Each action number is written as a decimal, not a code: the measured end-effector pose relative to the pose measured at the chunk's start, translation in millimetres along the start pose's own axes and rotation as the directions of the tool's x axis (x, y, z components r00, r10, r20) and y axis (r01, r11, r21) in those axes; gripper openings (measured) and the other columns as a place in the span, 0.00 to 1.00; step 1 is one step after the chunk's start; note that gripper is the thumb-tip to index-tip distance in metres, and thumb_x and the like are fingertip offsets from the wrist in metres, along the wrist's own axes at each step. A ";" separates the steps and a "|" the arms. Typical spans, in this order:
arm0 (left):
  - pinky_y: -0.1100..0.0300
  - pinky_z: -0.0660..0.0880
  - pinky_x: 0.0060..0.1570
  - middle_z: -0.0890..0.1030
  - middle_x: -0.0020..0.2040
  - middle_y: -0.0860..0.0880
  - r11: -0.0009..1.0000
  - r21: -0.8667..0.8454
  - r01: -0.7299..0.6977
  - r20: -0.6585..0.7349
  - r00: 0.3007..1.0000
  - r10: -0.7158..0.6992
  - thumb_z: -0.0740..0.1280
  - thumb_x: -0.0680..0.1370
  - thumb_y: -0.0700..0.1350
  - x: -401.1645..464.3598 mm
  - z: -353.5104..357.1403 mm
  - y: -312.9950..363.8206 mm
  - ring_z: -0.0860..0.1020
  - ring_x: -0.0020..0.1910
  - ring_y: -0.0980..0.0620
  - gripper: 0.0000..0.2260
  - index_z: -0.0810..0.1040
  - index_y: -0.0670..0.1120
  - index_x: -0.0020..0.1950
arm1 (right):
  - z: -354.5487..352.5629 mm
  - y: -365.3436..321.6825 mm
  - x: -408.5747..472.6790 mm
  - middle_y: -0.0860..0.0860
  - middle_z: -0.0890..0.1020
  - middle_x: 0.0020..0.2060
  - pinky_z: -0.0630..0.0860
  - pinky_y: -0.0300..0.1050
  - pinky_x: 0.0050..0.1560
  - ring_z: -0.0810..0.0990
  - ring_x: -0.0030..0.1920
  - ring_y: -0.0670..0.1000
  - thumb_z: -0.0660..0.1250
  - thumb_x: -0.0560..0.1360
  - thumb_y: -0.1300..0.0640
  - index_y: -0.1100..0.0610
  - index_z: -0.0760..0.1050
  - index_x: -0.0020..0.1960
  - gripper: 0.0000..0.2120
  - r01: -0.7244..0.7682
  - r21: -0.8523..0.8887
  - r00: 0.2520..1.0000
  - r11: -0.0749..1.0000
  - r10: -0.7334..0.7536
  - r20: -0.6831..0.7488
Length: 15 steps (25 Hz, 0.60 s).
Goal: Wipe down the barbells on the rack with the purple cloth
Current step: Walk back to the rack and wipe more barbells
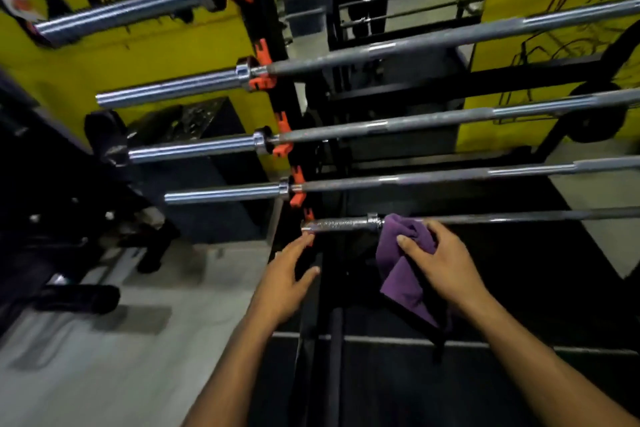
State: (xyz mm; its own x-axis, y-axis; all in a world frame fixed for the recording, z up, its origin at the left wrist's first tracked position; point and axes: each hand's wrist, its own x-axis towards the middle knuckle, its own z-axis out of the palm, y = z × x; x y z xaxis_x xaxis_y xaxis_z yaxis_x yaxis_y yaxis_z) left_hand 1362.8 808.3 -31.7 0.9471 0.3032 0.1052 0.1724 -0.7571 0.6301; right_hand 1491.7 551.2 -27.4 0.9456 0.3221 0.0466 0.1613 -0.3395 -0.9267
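Note:
Several steel barbells lie level on a black rack (pixel 273 45) with orange hooks (pixel 282 146). The lowest barbell (pixel 341 225) is the nearest one to me. My right hand (pixel 440 263) grips the purple cloth (pixel 403 267) and holds it against this bar just right of its collar. The cloth's loose end hangs down below the hand. My left hand (pixel 287 274) is open with straight fingers, and its fingertips reach the left end of the same bar's sleeve. The bars above it (pixel 398 180) are untouched.
A yellow wall with drawings (pixel 114 45) stands behind the rack on both sides. Dark gym equipment (pixel 52 218) crowds the left. Grey floor (pixel 104 357) lies lower left and black matting (pixel 485 385) under my arms.

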 end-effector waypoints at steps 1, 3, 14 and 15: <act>0.60 0.62 0.73 0.69 0.73 0.58 0.999 -0.016 0.031 0.012 0.999 -0.031 0.70 0.79 0.46 -16.6 -1.8 -13.5 0.64 0.70 0.66 0.26 0.68 0.54 0.76 | 7.2 1.1 -9.3 0.48 0.82 0.39 0.76 0.48 0.44 0.80 0.41 0.48 0.74 0.75 0.49 0.54 0.75 0.45 0.11 0.002 -0.052 1.000 0.999 -0.001 0.014; 0.60 0.67 0.71 0.72 0.72 0.58 0.988 -0.069 0.137 0.048 0.990 -0.134 0.70 0.79 0.47 -47.5 -5.9 -37.9 0.68 0.70 0.63 0.24 0.70 0.55 0.74 | 24.0 4.8 -29.0 0.47 0.81 0.37 0.75 0.48 0.43 0.79 0.40 0.48 0.74 0.75 0.49 0.53 0.74 0.44 0.11 -0.008 -0.100 0.999 0.995 0.011 0.036; 0.69 0.67 0.62 0.73 0.67 0.64 0.902 -0.250 0.353 0.024 0.933 -0.359 0.70 0.79 0.49 -207.8 -119.1 -207.4 0.69 0.67 0.69 0.22 0.71 0.61 0.71 | 213.1 -56.6 -130.3 0.42 0.84 0.46 0.80 0.49 0.53 0.82 0.48 0.43 0.70 0.78 0.51 0.46 0.81 0.53 0.05 -0.018 -0.010 0.987 1.000 0.019 0.159; 0.68 0.67 0.62 0.73 0.68 0.64 0.903 -0.252 0.349 0.038 0.936 -0.351 0.70 0.79 0.49 -216.6 -130.9 -226.3 0.69 0.68 0.67 0.22 0.71 0.60 0.71 | 233.3 -66.5 -140.1 0.43 0.84 0.45 0.80 0.50 0.52 0.83 0.48 0.45 0.70 0.78 0.52 0.46 0.80 0.53 0.04 -0.024 0.004 0.990 1.000 0.023 0.142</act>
State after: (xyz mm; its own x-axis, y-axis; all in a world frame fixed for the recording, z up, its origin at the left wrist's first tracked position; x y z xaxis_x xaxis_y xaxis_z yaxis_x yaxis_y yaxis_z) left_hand 1083.2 989.7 -96.5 0.8359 0.5275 -0.1517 0.4176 -0.4320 0.7994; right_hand 1282.5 734.8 -59.3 0.8992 0.4367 -0.0285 0.1372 -0.3433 -0.9291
